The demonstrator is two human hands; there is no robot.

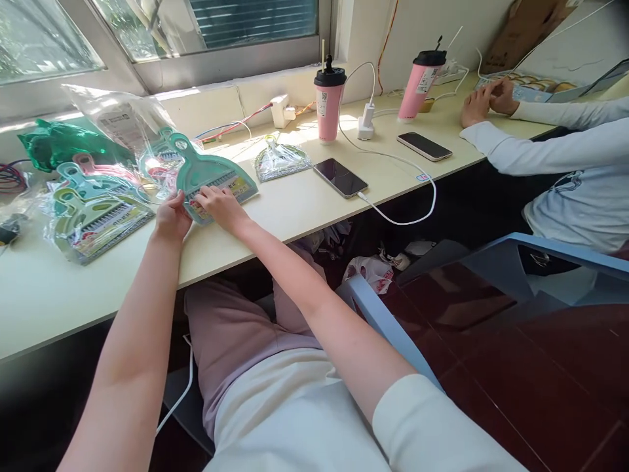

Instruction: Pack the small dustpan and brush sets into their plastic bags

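A teal mini dustpan (196,169) with a brush and a printed label set in it is tilted up above the table. My left hand (173,215) is closed on its lower left edge. Across the label and brush lie the fingers of my right hand (221,206), curled against the front of the set. Left of my hands are several wrapped dustpan sets, with a yellow-green one (101,226) in front and a blue one (81,180) behind it. Another wrapped dustpan set (282,160) lies flat to the right.
Two pink cups (328,108) with black lids stand near the wall. A phone (341,177) with a white cable and a second phone (424,146) lie on the table (275,210). At right are another person's hands (484,101). A blue chair (383,321) stands beside me.
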